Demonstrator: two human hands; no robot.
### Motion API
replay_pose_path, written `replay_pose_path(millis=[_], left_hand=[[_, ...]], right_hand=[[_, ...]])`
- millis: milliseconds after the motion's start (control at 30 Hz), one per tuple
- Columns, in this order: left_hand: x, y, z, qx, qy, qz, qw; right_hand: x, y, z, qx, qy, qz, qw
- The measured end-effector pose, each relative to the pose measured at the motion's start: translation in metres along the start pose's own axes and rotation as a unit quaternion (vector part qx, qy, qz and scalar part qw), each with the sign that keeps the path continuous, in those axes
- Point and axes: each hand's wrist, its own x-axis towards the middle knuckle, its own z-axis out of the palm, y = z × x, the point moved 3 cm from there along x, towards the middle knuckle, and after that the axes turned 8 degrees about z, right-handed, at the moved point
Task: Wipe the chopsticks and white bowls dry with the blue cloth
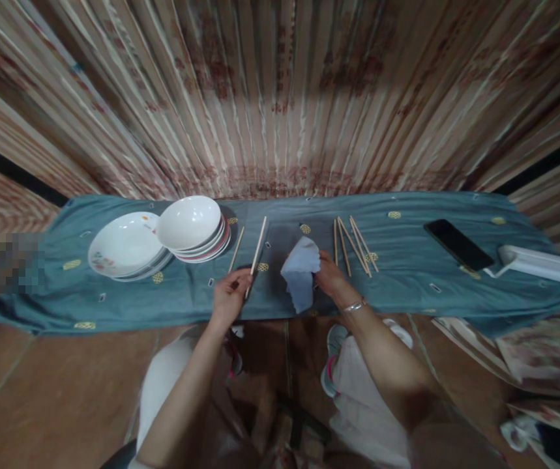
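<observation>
My left hand (231, 296) is closed on a light wooden chopstick (259, 244), which points up and away over the table. Just left of it, another chopstick (236, 249) lies on the cloth, its near end close to my fingers. My right hand (331, 273) grips a pale blue cloth (302, 270) that hangs in folds to the left of the fingers. Beyond that hand, several chopsticks (353, 246) lie loosely side by side on the table.
The table has a teal cloth (407, 260) with yellow pineapple prints. Stacked white bowls (189, 223) and plates (126, 244) stand at the left. On the right lie a black phone (458, 244) and a white device (544, 264). A patterned curtain (280, 98) hangs behind the table.
</observation>
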Motion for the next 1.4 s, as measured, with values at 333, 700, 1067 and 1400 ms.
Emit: replay_pose_path(millis=[333, 700, 1067, 1400], left_hand=[[-0.022, 0.014, 0.04, -0.243, -0.075, -0.128, 0.959], [-0.016, 0.012, 0.044, -0.235, -0.07, -0.03, 0.969], [-0.004, 0.022, 0.034, 0.032, -0.016, 0.169, 0.985], [-0.011, 0.068, 0.059, -0.023, -0.095, 0.188, 0.977]], right_hand=[[0.002, 0.008, 0.024, 0.057, -0.019, 0.048, 0.997], [0.01, 0.007, 0.008, -0.074, 0.05, -0.056, 0.994], [0.005, 0.0, 0.012, -0.3, 0.102, -0.159, 0.935], [0.001, 0.023, 0.015, -0.117, -0.013, -0.007, 0.993]])
